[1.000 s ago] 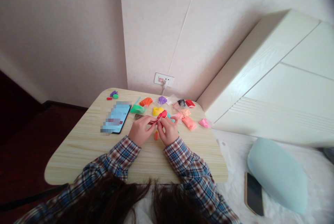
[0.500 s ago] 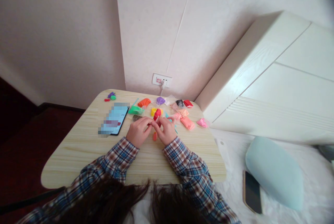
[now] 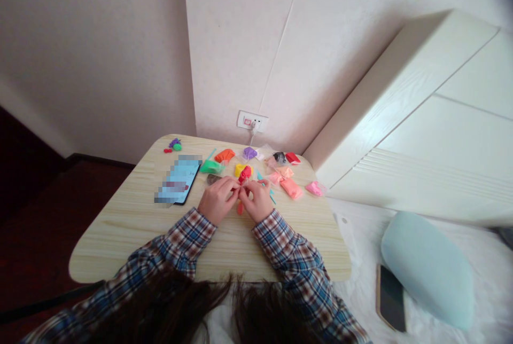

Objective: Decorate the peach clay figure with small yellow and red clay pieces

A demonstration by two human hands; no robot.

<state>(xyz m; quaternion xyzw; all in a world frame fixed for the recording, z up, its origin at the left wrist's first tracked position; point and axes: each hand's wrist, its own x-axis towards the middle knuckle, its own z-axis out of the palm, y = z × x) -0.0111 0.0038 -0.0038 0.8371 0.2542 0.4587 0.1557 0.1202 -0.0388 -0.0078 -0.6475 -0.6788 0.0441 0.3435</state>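
Red bag, long axis fore-aft, pts twd wall; L hand, R hand: grip clamped on near end

I see the left hand and the right hand pinching a little red bag over the bench. A yellow bag peeks out behind it. A lit phone lies left of the hands. A blue pillow sits on the bed.

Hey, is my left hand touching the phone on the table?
Apart. The head view shows a strip of wood-grain tabletop between the left hand and the phone.
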